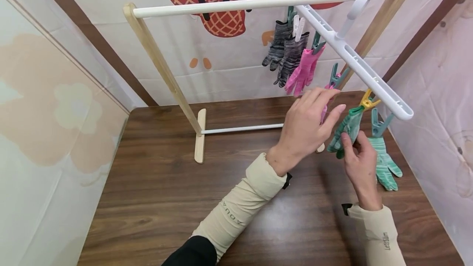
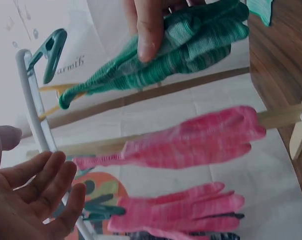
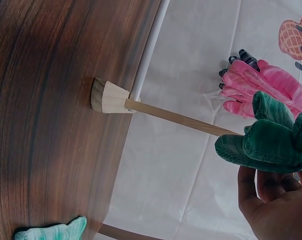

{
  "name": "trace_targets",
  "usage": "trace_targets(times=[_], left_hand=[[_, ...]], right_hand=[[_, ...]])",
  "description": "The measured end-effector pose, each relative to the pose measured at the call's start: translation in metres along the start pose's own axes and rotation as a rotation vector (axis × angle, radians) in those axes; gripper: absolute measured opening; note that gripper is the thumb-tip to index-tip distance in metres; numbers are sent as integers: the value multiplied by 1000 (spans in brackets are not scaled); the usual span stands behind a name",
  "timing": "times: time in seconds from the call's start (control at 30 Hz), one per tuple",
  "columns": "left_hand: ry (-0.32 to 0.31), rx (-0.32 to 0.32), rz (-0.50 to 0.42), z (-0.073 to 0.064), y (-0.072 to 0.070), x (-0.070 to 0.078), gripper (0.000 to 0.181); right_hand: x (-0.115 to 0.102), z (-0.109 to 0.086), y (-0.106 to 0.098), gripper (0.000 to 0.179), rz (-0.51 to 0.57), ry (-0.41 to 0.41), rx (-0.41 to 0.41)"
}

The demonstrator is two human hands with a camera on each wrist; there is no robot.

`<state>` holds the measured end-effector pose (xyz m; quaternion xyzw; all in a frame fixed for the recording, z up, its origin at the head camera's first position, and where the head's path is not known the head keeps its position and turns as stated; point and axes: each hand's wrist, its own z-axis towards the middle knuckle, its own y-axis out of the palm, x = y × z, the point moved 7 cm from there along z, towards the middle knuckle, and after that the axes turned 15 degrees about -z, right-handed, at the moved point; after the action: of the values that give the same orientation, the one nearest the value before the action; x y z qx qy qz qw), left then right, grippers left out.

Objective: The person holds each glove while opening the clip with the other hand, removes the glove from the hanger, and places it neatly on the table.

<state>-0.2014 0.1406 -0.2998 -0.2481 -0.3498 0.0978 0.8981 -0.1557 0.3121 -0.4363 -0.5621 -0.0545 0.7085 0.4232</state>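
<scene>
Diagonally fingers-down, the green glove (image 1: 349, 126)

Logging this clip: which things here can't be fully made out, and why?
Head: the nearer pink knitted glove, mostly behind the left grip.
Left wrist: grey-black striped knitted gloves, mostly behind the farther pink glove and past the bottom edge.
Right wrist: held green striped knitted glove, cuff end cut off by the right edge.
Right wrist: mint-green knitted glove, cut off by the bottom edge.
</scene>
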Motion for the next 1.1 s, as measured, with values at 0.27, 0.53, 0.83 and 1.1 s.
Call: trace_targets(times=[0.27,0.53,0.83,1.1], left_hand=[[-60,-91,-70,8,17,4,46],[-112,-187,-119,17,38,5,53],[-103,-224,-91,21,52,5,52],[-64,-202,-45,26,56,13,39]], right_hand=[[0,-1,3,29,-20,-9,-18],[-1,-5,3,27,-32,-12,-19],[-1,-6,4,25,-9,-10,-19],[-2,-8,4,24,-40,11,-17]])
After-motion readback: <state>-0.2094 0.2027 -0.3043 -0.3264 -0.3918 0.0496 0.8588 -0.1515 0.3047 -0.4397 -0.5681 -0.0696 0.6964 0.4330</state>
